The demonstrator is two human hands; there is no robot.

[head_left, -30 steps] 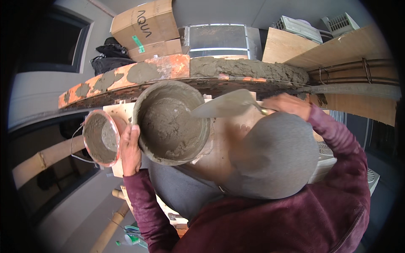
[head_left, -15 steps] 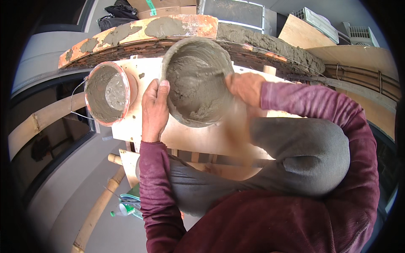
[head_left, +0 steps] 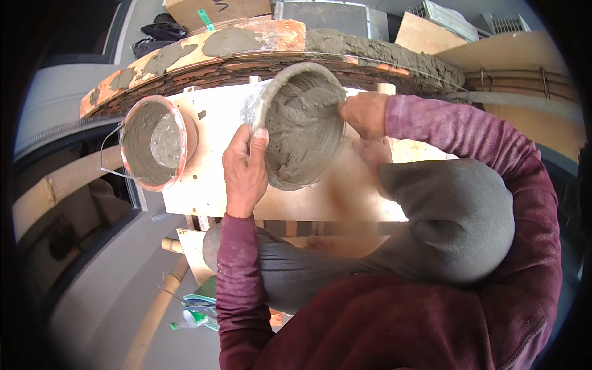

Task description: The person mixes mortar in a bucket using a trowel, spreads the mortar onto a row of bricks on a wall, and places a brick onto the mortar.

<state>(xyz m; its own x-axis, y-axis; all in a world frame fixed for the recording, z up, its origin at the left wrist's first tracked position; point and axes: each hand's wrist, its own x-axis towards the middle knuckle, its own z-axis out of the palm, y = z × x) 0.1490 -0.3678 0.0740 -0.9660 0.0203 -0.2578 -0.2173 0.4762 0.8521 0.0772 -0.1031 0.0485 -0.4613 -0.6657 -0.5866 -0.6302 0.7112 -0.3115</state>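
A round metal pan [head_left: 302, 132] full of grey mortar sits tilted on a pale wooden board [head_left: 209, 160]. My left hand [head_left: 245, 169] grips the pan's near left rim, thumb over the edge. My right hand [head_left: 364, 114] is closed at the pan's right rim, apparently on a trowel handle; the blade is hidden in the mortar. An orange-rimmed bucket [head_left: 154, 145] holding mortar stands on the board, left of the pan.
Behind the board runs a curved course of orange bricks [head_left: 246, 43] topped with wet mortar. My knee in grey trousers [head_left: 456, 216] is under my right arm. A bamboo pole [head_left: 154, 308] and a plastic bottle [head_left: 192, 318] lie below. A cardboard box [head_left: 216, 7] stands behind.
The pan has tipped further toward me. My left hand has slid down to the near left rim. My right hand has shifted to the right rim, with the trowel down in the mortar.
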